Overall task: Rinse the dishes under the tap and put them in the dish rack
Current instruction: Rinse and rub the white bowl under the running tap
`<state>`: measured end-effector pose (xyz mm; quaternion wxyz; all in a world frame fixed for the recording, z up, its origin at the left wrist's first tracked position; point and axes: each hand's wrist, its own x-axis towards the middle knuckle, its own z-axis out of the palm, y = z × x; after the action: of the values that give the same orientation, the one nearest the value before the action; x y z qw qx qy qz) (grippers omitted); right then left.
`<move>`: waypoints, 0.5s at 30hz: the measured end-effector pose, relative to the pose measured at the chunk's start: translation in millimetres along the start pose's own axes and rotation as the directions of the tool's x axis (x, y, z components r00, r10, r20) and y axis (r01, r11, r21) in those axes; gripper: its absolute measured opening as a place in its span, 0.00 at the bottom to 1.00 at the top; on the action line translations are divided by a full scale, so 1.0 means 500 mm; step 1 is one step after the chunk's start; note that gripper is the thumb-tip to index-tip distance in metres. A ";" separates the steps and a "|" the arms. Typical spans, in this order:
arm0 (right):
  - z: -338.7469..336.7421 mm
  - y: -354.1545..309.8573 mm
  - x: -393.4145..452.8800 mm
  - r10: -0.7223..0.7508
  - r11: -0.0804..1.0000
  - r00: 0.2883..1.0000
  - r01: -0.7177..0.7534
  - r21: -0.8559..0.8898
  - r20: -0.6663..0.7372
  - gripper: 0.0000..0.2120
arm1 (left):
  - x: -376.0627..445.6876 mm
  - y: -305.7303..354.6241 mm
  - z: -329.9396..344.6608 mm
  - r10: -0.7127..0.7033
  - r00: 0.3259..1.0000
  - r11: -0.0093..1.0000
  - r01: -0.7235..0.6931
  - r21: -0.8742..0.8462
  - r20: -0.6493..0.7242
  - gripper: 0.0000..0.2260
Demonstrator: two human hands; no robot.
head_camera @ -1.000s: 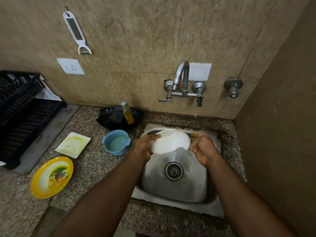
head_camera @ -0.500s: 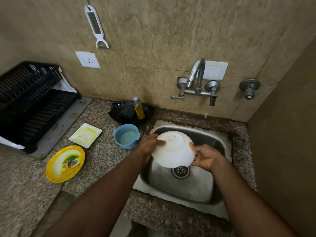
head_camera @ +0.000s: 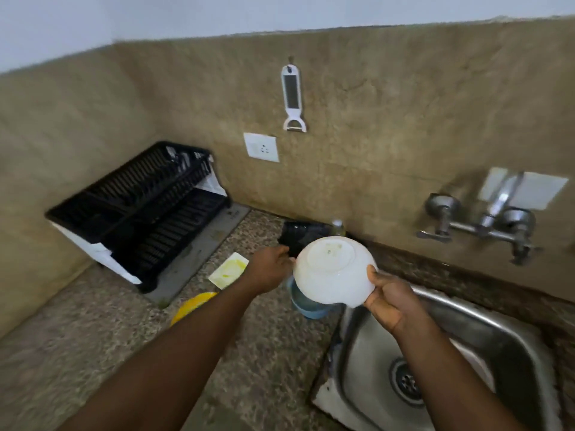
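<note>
a round white ceramic bowl is held upside down in the air, base ring facing up, above the granite counter's edge beside the steel sink. the black slatted two-tier plastic dish rack stands well apart at the far left against the wall.

A white peeler hangs on the tan wall above a white wall socket, while down on the speckled counter a black pouch sits against the wall with a yellow-filled bottle just beside it.
</note>
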<state>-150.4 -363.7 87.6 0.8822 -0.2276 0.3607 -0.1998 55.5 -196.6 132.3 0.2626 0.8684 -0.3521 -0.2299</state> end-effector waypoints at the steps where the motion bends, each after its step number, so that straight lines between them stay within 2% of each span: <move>1: 0.046 0.021 0.024 -0.009 1.000 1.000 0.009 0.001 -0.003 0.21 | 0.016 -0.035 -0.040 0.042 0.999 0.993 -0.040 0.107 -0.021 0.24; 3: 0.134 0.061 0.070 -0.014 1.000 1.000 0.014 -0.009 -0.007 0.20 | 0.044 -0.094 -0.121 0.072 0.997 0.948 -0.060 0.313 -0.030 0.24; 5: 0.225 0.111 0.126 0.010 0.999 1.000 -0.010 -0.032 -0.028 0.18 | 0.076 -0.153 -0.212 0.113 0.991 0.859 -0.063 0.508 -0.067 0.24; 7: 0.311 0.163 0.187 0.027 0.997 0.998 -0.030 -0.072 -0.048 0.21 | 0.108 -0.195 -0.302 0.146 0.986 0.775 -0.062 0.629 -0.082 0.23; 11: 0.461 0.260 0.305 0.008 0.989 0.999 -0.014 -0.148 -0.040 0.24 | 0.177 -0.278 -0.455 0.147 0.986 0.643 -0.035 0.765 -0.078 0.25; 15: 0.576 0.335 0.426 0.014 0.981 0.999 -0.021 -0.195 -0.035 0.26 | 0.258 -0.384 -0.556 0.111 0.990 0.630 -0.003 0.777 -0.087 0.28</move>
<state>231.2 -262.9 63.6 0.8511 -0.3065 0.3952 -0.1595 395.6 -91.2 196.3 -0.1067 0.8981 -0.4266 0.0072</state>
